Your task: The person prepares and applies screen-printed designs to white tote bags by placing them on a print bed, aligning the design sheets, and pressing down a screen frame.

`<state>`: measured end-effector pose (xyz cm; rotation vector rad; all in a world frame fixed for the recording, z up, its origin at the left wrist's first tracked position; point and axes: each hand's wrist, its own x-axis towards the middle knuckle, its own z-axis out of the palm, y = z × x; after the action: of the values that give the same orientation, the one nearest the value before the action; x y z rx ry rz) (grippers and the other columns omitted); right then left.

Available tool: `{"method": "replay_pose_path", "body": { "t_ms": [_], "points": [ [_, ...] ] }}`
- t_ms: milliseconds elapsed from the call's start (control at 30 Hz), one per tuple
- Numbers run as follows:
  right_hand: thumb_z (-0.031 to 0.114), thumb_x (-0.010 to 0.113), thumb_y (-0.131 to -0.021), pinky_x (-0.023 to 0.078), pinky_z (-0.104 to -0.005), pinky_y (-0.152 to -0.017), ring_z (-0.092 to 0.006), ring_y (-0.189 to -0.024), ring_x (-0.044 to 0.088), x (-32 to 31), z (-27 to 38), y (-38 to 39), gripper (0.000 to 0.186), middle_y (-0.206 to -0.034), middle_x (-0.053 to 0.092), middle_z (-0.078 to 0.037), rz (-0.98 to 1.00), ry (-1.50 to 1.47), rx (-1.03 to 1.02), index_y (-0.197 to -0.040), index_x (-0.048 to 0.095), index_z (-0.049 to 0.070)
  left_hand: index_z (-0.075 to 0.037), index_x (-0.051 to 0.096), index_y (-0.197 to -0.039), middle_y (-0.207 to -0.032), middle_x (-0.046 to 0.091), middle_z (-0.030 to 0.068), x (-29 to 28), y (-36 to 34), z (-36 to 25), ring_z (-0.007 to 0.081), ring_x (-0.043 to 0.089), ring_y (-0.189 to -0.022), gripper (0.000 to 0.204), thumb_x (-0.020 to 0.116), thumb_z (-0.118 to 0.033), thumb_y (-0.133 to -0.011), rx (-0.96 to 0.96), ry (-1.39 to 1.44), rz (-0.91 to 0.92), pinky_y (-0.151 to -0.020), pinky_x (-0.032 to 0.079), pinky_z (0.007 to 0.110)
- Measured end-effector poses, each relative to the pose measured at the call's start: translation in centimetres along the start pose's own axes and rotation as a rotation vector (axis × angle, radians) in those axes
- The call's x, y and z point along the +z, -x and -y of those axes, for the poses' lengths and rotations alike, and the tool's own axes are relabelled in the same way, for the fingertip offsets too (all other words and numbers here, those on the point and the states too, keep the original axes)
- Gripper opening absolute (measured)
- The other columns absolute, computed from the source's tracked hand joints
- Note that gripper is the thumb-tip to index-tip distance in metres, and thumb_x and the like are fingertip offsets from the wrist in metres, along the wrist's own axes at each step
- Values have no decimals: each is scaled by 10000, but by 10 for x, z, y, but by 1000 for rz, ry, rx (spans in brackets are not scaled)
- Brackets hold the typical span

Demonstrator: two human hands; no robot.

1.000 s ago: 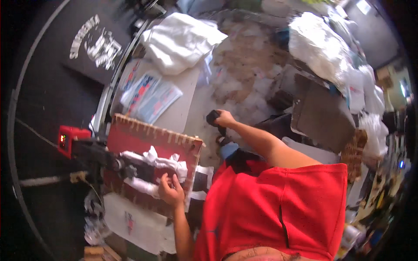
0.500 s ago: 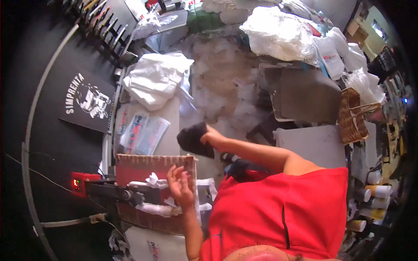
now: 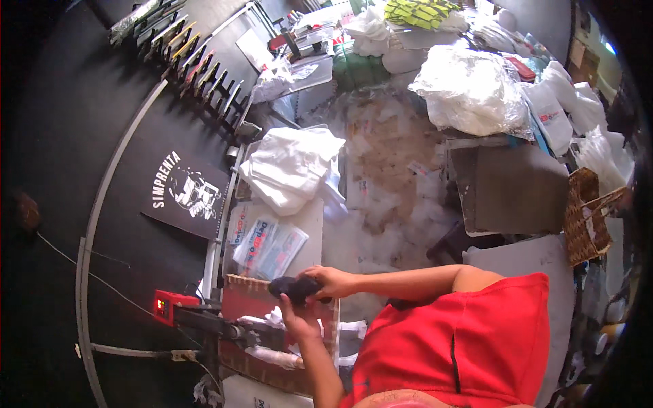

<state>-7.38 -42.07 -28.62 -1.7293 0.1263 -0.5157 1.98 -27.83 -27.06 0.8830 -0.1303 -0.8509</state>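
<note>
Workshop: cluttered bench, folded white cloth.
Right hand: fingers wrapped around black handle.
Left hand: cupped beneath it, touching.

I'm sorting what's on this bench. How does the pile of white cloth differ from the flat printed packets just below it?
The white cloth pile is plain white, bulky and loosely folded; the printed packets are thin, flat and glossy, with blue and red print. The cloth spills over the table's edge, while the packets lie wholly on the pale tabletop. The packets sit closer to the hands. Both rest on the same tabletop, untouched.
</note>
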Motion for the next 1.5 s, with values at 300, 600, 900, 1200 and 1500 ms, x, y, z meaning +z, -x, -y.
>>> {"method": "replay_pose_path", "body": {
  "t_ms": [300, 600, 900, 1200, 1500],
  "points": [
    [217, 779, -774, 496, -372, -920, -285, -1089, 601, 12, 15, 17, 703, -1223, 596, -134, 179, -269, 298, -1346, 406, 51, 20, 452, -1286, -1160, 603, 158, -21, 11, 4, 290, 591, -1078, 470, 599, -222, -911, 227, -72, -153, -878, 511, 424],
    [113, 828, -666, 441, -345, -986, -189, -1173, 526, 4, 1, 0, 880, -1306, 545, -93, 507, -394, 25, -1413, 367, 44, 19, 575, -1138, -1130, 603, 174, -20, 37, 0, 295, 577, -1094, 366, 635, -177, -835, 503, -993, -93, -980, 435, 412],
    [185, 852, -590, 435, -405, -965, -354, -1157, 538, 36, 24, 3, 1151, -1301, 523, -167, 457, 84, -145, -1517, 170, 136, 32, 589, -1010, -1077, 579, 108, -32, 33, -42, 239, 596, -1007, 316, 592, 76, -697, 206, -1345, 95, -901, 465, 380],
    [199, 744, -632, 416, -453, -927, -350, -1046, 545, 117, -14, -18, 669, -1135, 590, -141, 498, 164, -370, -1270, 551, 140, -21, 471, -1147, -1134, 506, 97, -88, 73, -82, 194, 516, -1073, 475, 560, 118, -702, 297, -710, -71, -991, 401, 319],
    [424, 727, -768, 469, -453, -851, -356, -994, 563, 181, -46, -13, 380, -1031, 618, -154, 651, 71, -560, -995, 695, 122, -3, 438, -1372, -1383, 440, 226, -204, 33, -71, 389, 390, -1299, 680, 701, -352, -850, 645, -1745, -767, -1083, 300, 492]
  ]
}}
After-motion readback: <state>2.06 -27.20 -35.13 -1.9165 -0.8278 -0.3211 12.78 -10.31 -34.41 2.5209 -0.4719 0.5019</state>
